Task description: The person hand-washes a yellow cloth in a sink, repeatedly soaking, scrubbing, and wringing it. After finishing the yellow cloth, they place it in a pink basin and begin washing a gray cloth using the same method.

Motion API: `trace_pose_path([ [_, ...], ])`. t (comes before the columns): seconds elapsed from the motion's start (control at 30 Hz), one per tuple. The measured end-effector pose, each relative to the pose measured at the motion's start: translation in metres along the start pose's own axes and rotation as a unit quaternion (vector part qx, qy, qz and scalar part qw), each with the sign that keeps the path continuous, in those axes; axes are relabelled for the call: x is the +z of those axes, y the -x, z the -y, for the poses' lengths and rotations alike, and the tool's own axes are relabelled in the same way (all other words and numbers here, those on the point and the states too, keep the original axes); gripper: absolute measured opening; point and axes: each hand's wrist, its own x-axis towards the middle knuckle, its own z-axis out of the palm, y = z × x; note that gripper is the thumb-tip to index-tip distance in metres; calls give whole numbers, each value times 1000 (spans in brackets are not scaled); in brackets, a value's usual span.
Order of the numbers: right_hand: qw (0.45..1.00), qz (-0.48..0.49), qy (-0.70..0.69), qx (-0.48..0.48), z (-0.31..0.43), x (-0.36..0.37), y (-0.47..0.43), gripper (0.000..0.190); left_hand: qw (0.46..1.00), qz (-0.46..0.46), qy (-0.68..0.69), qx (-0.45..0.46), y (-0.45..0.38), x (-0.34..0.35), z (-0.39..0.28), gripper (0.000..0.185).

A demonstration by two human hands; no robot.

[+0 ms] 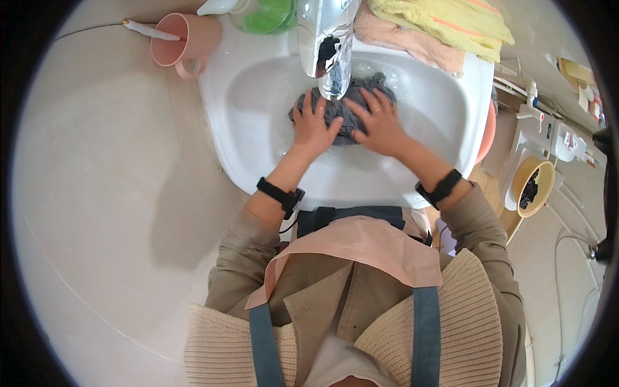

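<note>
A crumpled dark grey cloth (346,126) lies in shallow, slightly foamy water at the bottom of a white washbasin (425,96). My left hand (313,123) rests on the cloth's left part, palm down with fingers spread. On its right part lies my right hand (379,123), fingers also apart and slightly blurred. Both hands touch the cloth from above without visibly gripping it. Directly over it reaches the chrome faucet (326,43), hiding some of the cloth's far side. Whether water is running is hard to tell.
On the basin's back rim sit a pump bottle of green liquid (263,17) and folded yellow (449,29) and peach towels (401,36). A pink mug (198,41) holding a toothbrush (152,31) stands left. Far right, a squat toilet area holds a yellow basin (544,193) with dark cloth (529,189).
</note>
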Motion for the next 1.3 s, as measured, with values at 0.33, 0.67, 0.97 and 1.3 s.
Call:
trace_pose_path([
  [0.33, 995, 60, 27, 70, 8, 14, -59, 57, 996, -24, -60, -58, -45, 15, 14, 51],
  [0.67, 959, -50, -252, 120, -12, 12, -5, 33, 969, 181, -133, -106, 1, -24, -19, 54],
  [0.97, 802, -141, -545, 201, 9, -49, 60, 33, 990, -40, 43, -125, 24, -38, -5, 46],
  [1.3, 681, -135, -715, 84, 45, -163, 71, 25, 855, -46, 501, -128, 57, -111, -37, 25],
])
